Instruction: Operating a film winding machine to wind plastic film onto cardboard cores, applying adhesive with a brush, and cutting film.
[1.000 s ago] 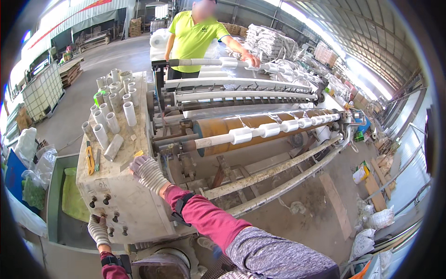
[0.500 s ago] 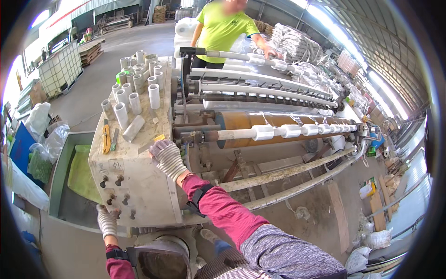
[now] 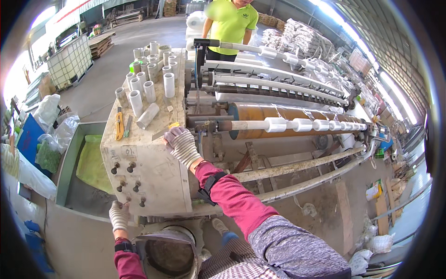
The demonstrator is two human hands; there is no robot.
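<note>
My right hand [image 3: 183,146], in a striped glove with bare fingertips, rests over the top near corner of a worn pale machine cabinet [image 3: 160,174]. Its fingers lie on the edge beside a small yellow piece [image 3: 173,125]. Lower down, my left hand [image 3: 119,215], gloved alike, is at the lowest left dark knob [image 3: 127,200] on the cabinet's front, with its fingers closed around it as far as I can see. Other knobs [image 3: 136,186] sit above and beside it. On the cabinet top lie an orange utility knife [image 3: 119,126] and a tipped-over cardboard tube [image 3: 147,116].
Several upright tubes [image 3: 169,85] crowd the cabinet top. Rightward run a brown roller [image 3: 260,113] and a shaft carrying white film rolls [image 3: 276,125]. A person in a bright green shirt [image 3: 234,23] stands behind the machine. A dark round bucket [image 3: 179,230] is below me.
The scene has shifted slightly right and up in the view. The person in green has drawn an arm back from the far shaft. My hands keep their places on the cabinet.
</note>
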